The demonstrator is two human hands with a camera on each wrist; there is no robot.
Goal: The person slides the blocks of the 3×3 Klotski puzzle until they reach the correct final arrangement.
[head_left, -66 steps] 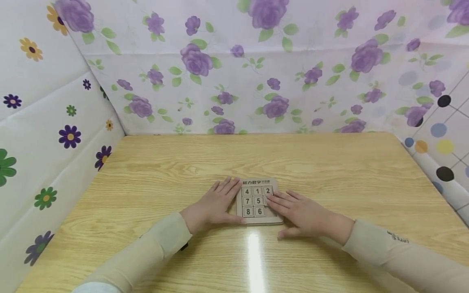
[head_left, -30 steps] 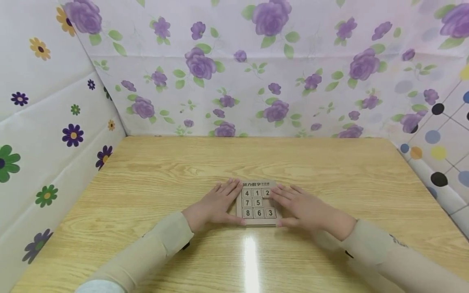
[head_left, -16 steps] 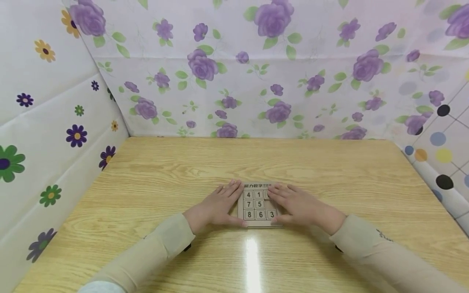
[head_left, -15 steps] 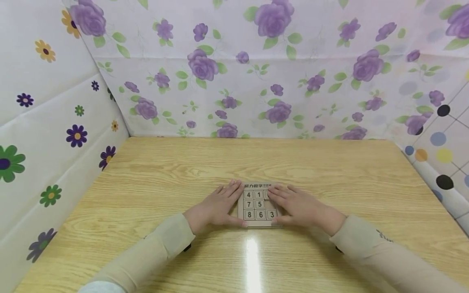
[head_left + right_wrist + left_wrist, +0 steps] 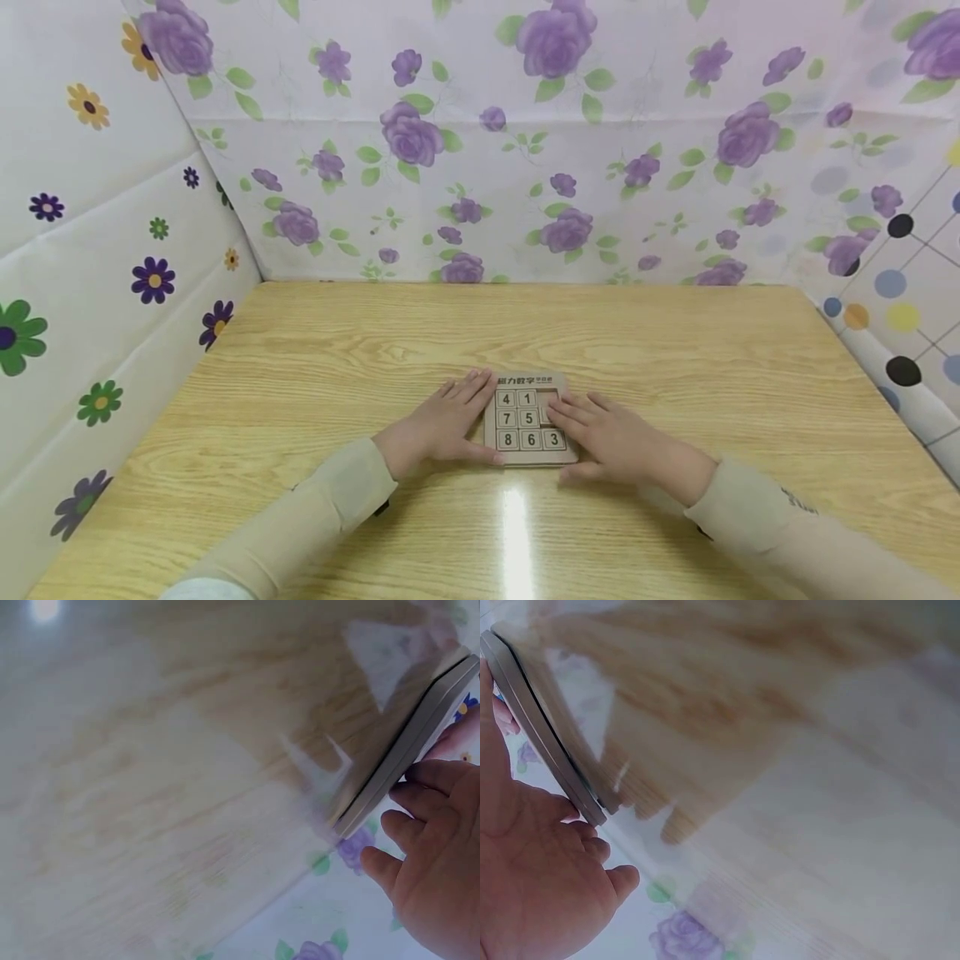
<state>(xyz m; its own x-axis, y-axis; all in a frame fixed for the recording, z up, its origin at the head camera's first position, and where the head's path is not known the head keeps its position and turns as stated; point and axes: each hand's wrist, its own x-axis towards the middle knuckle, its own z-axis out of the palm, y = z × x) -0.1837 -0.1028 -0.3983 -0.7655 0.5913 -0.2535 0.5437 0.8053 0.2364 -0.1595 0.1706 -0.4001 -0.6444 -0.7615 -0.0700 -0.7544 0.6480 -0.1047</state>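
A wooden number slide puzzle lies flat at the middle of the table. Tiles 4, 1, 7, 5, 8, 6 and the 3 tile show their faces; the top right space is bare. My left hand rests along the puzzle's left side, fingers extended at the upper corner and thumb at the lower one. With extended fingers, my right hand touches a tile in the middle of the right column, covering most of it. Both wrist views show the puzzle's edge beside the fingertips.
The light wood table stretches around the puzzle. A purple-flowered cloth rises at its back edge, with patterned cloths on the left and right sides. Glare streaks the front of the tabletop.
The 3 tile went to the bottom right space earlier. Since then, my right fingers have drawn the tile at the top right down into the middle space. The left hand has stayed in place.
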